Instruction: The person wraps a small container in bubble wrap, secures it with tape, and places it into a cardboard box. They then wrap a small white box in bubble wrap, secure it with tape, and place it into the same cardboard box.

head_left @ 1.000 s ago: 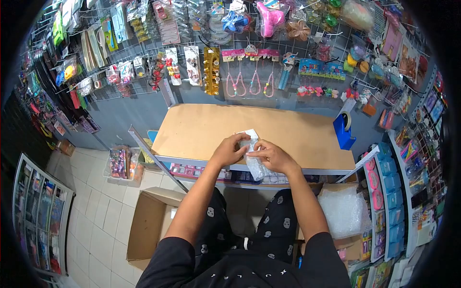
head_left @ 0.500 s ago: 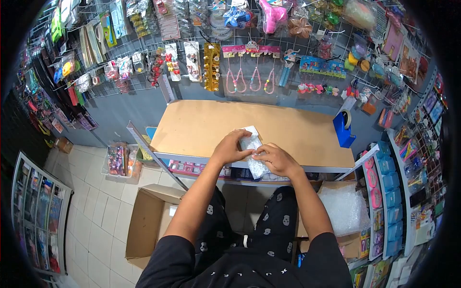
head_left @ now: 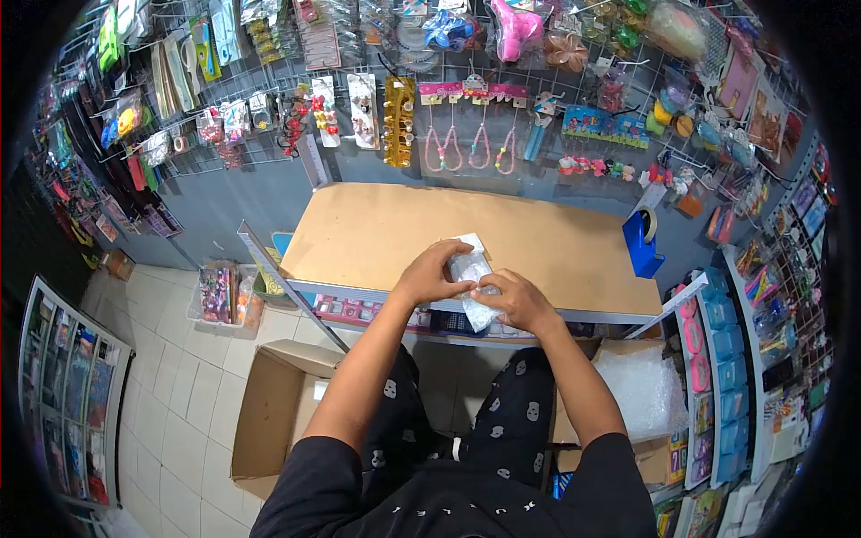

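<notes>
A narrow white packet in bubble wrap (head_left: pixel 470 265) lies at the front edge of the wooden tabletop (head_left: pixel 386 224), its lower end jutting past the edge. My left hand (head_left: pixel 437 273) curves around its left side, thumb and fingers gripping it. From the right, my right hand (head_left: pixel 513 299) pinches the wrap near the middle, close to my left thumb. What is inside the wrap cannot be made out.
A blue tape dispenser (head_left: pixel 642 244) stands at the table's right end. An open cardboard box (head_left: pixel 269 403) is at my left, and a stack of bubble wrap (head_left: pixel 639 390) at my right. Hanging accessories cover the wall rack (head_left: pixel 475 90).
Both hands stay nearly in place on the packet, with only slight finger movement. The whole view has shifted a little.
</notes>
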### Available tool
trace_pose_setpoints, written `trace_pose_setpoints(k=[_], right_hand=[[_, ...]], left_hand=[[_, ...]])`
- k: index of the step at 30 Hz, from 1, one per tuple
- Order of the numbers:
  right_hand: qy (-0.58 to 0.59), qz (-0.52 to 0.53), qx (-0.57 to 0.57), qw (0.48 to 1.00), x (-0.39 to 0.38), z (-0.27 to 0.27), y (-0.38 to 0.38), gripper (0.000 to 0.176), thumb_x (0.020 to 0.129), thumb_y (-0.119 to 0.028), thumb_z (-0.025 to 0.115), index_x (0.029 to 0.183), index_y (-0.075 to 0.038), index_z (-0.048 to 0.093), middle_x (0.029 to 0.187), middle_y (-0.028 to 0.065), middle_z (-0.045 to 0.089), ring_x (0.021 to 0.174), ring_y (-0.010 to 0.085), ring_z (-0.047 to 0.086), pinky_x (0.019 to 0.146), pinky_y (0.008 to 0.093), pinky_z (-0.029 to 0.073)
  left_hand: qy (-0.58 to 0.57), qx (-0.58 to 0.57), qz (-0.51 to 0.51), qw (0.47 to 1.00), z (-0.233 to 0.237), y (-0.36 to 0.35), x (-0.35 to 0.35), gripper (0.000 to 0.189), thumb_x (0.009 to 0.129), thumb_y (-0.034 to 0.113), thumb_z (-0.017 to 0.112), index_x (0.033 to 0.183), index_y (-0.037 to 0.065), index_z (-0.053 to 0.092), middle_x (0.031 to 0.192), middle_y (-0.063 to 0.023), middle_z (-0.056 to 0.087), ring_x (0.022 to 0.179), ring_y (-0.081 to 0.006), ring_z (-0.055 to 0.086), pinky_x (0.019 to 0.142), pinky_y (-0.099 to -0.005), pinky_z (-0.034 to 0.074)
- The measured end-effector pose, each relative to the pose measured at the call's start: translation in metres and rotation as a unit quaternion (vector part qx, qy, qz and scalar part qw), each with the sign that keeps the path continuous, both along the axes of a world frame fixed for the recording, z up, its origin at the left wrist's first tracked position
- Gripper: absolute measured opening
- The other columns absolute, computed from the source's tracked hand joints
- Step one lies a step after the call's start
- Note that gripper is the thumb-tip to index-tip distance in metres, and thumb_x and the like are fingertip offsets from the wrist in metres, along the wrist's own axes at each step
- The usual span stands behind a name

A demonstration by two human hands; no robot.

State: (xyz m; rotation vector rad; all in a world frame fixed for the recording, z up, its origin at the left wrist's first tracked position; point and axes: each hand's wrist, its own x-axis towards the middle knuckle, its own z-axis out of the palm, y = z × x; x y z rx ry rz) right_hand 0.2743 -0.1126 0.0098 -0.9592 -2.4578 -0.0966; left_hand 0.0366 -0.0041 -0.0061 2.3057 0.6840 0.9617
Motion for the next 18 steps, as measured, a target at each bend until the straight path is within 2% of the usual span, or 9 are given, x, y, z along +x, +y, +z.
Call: trace_pose_setpoints(k=[4, 9, 12, 18], right_hand=[[-0.001, 0.010, -0.007, 1.000, -0.002, 0.005, 0.002, 0.059, 0.060, -0.003, 0.084, 0.117, -0.020, 0.076, 0.115, -0.0001, 0.068, 0.106, 0.0251, 0.064, 0.093, 0.0401, 0.054], [0.015, 0.032, -0.002, 0.999, -0.004, 0.010, 0.007, 0.056, 0.060, -0.006, 0.085, 0.113, -0.022, 0.078, 0.106, -0.0014, 0.068, 0.101, 0.0237, 0.065, 0.089, 0.0398, 0.053], [0.025, 0.045, 0.024, 0.998, -0.006, 0.008, 0.012, 0.055, 0.059, -0.006, 0.085, 0.112, -0.023, 0.078, 0.103, -0.0018, 0.068, 0.097, 0.0230, 0.066, 0.088, 0.0397, 0.053], [0.044, 0.057, -0.004, 0.997, -0.010, 0.011, 0.008, 0.051, 0.060, -0.005, 0.084, 0.109, -0.020, 0.078, 0.102, 0.0000, 0.069, 0.097, 0.0233, 0.068, 0.087, 0.0401, 0.054]], left_hand=[[-0.003, -0.030, -0.028, 0.999, 0.002, 0.001, -0.002, 0.071, 0.073, 0.029, 0.092, 0.133, 0.004, 0.065, 0.131, -0.0185, 0.067, 0.127, -0.0352, 0.062, 0.112, -0.0436, 0.046], [-0.006, -0.006, -0.036, 0.999, 0.000, 0.003, -0.001, 0.071, 0.071, 0.031, 0.091, 0.132, 0.006, 0.066, 0.132, -0.0174, 0.067, 0.125, -0.0350, 0.063, 0.109, -0.0419, 0.049], [-0.007, -0.018, -0.040, 0.999, 0.001, 0.004, -0.001, 0.072, 0.070, 0.031, 0.091, 0.132, 0.006, 0.066, 0.132, -0.0175, 0.067, 0.126, -0.0351, 0.062, 0.109, -0.0422, 0.049], [-0.002, -0.013, -0.037, 0.999, 0.000, 0.005, -0.002, 0.073, 0.069, 0.031, 0.091, 0.133, 0.006, 0.065, 0.132, -0.0177, 0.067, 0.127, -0.0348, 0.062, 0.110, -0.0426, 0.049]])
